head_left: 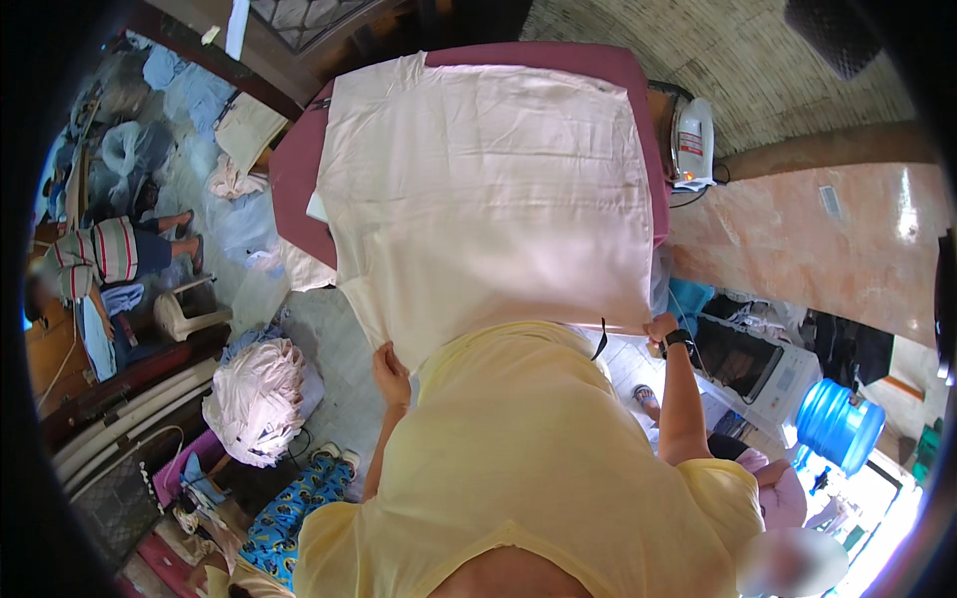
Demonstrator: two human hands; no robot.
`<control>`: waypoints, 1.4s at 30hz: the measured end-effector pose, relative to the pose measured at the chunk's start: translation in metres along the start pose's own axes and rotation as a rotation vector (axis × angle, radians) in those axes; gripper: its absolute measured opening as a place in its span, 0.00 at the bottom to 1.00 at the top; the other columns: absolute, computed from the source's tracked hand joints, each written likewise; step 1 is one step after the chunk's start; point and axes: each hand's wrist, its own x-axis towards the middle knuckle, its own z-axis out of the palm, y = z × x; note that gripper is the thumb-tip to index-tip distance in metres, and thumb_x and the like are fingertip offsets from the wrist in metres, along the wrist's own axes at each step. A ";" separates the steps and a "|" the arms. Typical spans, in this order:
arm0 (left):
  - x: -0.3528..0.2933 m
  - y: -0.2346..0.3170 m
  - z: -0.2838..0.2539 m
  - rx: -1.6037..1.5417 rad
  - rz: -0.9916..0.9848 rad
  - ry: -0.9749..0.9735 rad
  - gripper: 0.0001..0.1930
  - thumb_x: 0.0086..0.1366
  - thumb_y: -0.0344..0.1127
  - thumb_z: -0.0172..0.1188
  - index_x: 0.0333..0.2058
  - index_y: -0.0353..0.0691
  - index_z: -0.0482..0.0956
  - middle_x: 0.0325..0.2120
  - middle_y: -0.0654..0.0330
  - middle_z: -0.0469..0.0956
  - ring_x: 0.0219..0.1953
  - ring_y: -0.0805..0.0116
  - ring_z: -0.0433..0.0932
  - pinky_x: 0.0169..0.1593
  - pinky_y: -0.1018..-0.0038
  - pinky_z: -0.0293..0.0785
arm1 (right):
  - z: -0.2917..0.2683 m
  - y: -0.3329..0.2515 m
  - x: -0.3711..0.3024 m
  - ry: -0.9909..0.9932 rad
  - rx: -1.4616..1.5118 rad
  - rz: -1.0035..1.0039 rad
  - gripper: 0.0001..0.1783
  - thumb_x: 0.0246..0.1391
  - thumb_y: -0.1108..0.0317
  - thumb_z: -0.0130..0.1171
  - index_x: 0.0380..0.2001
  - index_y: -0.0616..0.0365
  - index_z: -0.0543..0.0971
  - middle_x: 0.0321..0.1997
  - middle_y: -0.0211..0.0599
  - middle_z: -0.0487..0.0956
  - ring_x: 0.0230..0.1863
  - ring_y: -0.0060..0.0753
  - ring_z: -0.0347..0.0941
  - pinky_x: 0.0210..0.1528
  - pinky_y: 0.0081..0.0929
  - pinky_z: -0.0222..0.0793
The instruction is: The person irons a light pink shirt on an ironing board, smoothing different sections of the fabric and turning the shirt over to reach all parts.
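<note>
A wide cream cloth [498, 189] lies over a maroon padded table [299, 169], slightly wrinkled toward its far part. Its near edge hangs off the table toward my body. My left hand [391, 375] is closed on the near left corner of the cloth. At the near right corner, my right hand [662, 328], with a dark band on the wrist, pinches the cloth too. Between the two hands the near edge is drawn out and partly hidden by my yellow shirt. A small white piece [317, 207] shows under the cloth's left side.
A white iron [693, 142] with an orange light stands at the table's right end. To the left, a bundle of pale cloth [257, 399] sits on the floor. A white appliance [753, 369] and blue water jug [840, 427] are at right. Other people are at left, lower left and lower right.
</note>
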 end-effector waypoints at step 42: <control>0.227 0.040 0.019 0.003 -0.460 0.439 0.33 0.52 0.49 0.74 0.47 0.31 0.72 0.40 0.47 0.74 0.43 0.54 0.74 0.45 0.63 0.73 | -0.131 -0.231 0.051 0.630 -0.160 -0.854 0.29 0.47 0.53 0.70 0.38 0.68 0.72 0.33 0.56 0.76 0.37 0.60 0.75 0.42 0.51 0.68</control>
